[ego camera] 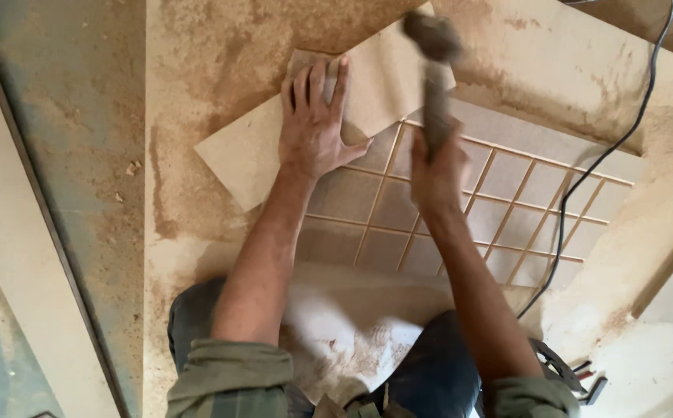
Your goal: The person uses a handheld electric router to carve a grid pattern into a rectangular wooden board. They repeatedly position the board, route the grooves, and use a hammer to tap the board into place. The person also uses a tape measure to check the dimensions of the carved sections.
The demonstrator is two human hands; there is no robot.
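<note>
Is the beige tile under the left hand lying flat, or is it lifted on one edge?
Lying flat. The left hand presses palm-down on the tile, whose whole face shows; the right hand holds a mallet above it.

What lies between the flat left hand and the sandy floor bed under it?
A loose beige tile lies under the left hand; the head view shows its corner overlapping the laid tiles. The right hand grips a mallet.

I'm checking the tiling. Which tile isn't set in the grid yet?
The large beige tile under the left hand, lying skewed over the sand; the grid tiles sit flush between spacer lines.
</note>
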